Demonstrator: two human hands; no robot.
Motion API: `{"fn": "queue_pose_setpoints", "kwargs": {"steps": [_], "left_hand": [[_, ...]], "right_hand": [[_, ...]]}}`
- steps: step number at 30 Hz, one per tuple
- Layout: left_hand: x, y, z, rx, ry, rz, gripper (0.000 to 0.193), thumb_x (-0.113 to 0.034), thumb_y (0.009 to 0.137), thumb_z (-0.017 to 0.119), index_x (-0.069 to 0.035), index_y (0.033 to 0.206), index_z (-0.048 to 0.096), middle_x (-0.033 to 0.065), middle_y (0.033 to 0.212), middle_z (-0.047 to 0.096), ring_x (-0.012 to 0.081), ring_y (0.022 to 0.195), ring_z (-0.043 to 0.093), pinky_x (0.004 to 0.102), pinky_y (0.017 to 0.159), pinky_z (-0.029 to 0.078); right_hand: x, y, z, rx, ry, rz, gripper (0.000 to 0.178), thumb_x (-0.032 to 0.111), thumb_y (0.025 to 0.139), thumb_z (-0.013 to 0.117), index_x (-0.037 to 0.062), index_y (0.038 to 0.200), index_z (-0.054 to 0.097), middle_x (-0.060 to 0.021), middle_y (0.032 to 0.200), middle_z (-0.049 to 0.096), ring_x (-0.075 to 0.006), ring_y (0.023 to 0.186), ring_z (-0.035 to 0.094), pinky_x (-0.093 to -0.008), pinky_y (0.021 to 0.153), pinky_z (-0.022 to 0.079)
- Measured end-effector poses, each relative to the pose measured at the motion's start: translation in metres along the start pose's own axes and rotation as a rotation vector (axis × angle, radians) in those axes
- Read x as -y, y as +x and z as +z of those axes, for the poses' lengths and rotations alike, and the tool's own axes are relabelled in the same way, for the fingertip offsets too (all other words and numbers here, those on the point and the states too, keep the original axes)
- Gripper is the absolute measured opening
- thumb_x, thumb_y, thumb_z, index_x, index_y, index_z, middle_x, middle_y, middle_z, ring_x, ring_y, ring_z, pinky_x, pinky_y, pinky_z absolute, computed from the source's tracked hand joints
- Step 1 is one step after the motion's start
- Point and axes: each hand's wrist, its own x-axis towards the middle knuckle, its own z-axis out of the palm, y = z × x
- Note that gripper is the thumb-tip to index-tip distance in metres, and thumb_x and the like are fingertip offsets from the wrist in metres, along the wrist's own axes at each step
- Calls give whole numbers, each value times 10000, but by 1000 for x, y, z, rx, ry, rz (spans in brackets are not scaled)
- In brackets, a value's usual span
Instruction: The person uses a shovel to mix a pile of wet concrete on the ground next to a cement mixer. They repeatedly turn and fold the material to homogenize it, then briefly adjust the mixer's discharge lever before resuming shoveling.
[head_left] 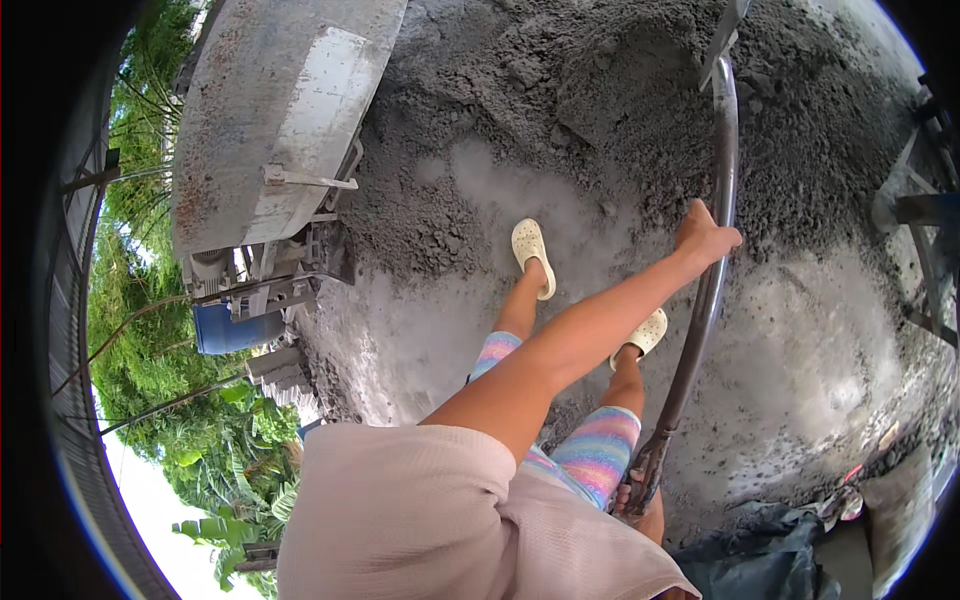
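Note:
A long-handled shovel point(726, 140) slants across the right half of the view, its dark metal shaft looking curved. My left hand point(706, 238) is closed around the middle of the shaft, with that arm stretched out across my body. Close to my right thigh, my right hand point(640, 508) is closed on the grip at the shovel's near end. Part of the shovel's blade shows at the top edge, against a heap of dark grey, crumbly material point(620, 90); the rest of the blade is out of view.
My feet, in cream clogs point(529, 246), stand on dusty grey ground point(790, 370). A large, rusty metal drum point(270, 130) on a frame is at the far left, near a blue container point(235, 329). Metal legs point(925, 240) stand at the right. Dark sheeting point(750, 560) lies at the lower right.

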Motion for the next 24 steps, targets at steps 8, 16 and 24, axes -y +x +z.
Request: {"fn": "queue_pose_setpoints", "kwargs": {"steps": [8,16,24], "left_hand": [[141,-62,-72,37,-1129,-510,140,-162,693,586,-115,721,457,19,638,473,162,568,509,343,533,447],[293,-87,-94,-224,-1373,-879,204,-179,695,613,-107,591,452,38,526,470,202,474,478,345,473,420],[353,-41,-146,-243,-1588,-850,165,-161,707,603,-80,624,485,49,538,493,202,470,491,336,479,434]], "right_hand": [[-6,-101,-46,-201,255,-764,107,158,670,546,127,718,456,0,580,441,-175,518,470,-355,518,421],[20,-171,87,-228,-490,-1023,231,54,639,550,-15,854,499,-71,663,529,-203,543,529,-326,523,461],[-8,-114,210,-358,-799,-936,169,86,650,536,22,800,492,-36,608,507,-159,500,495,-292,488,432]]}}
